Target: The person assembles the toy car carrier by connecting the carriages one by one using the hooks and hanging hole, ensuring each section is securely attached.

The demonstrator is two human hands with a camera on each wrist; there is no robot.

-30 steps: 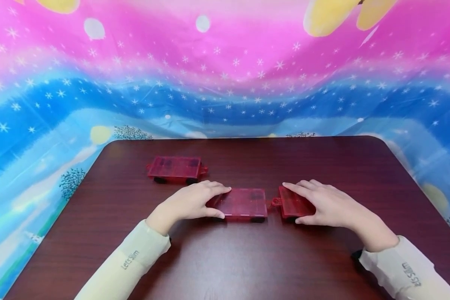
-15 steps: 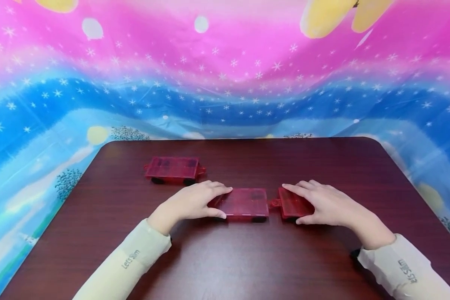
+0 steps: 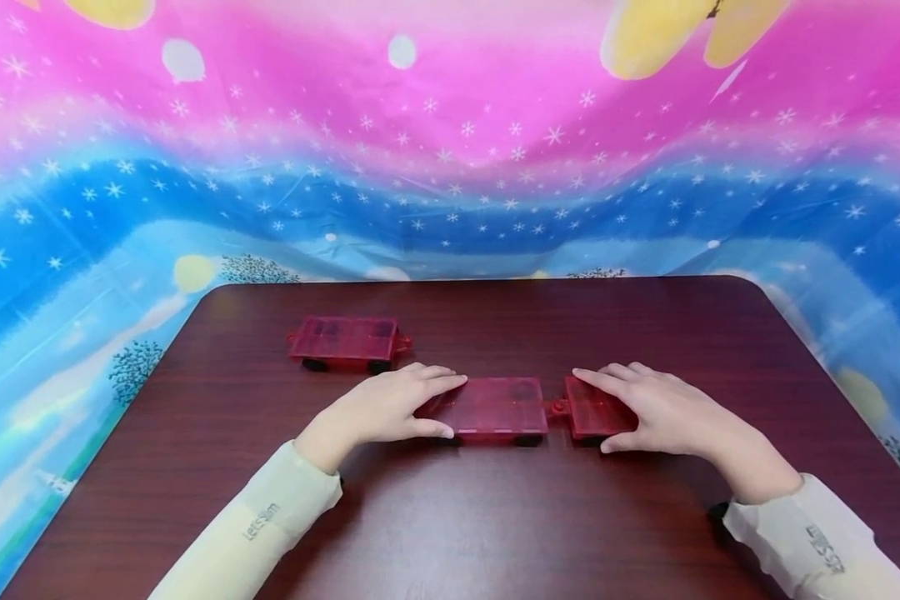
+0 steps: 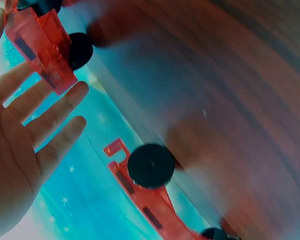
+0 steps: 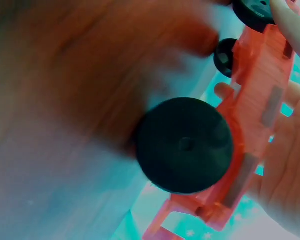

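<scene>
Across the tabletop (image 3: 450,525), left hand (image 3: 390,406) grips middle wagon (image 3: 498,406), right hand (image 3: 667,410) grips right wagon (image 3: 592,407); long axes in line, left to right; hitch (image 3: 559,407) between, coupling I can't confirm.

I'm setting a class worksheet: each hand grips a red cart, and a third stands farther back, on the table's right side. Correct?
Wrong side: the head view shows the third cart farther back on the table's left side. The rest stands.
</scene>
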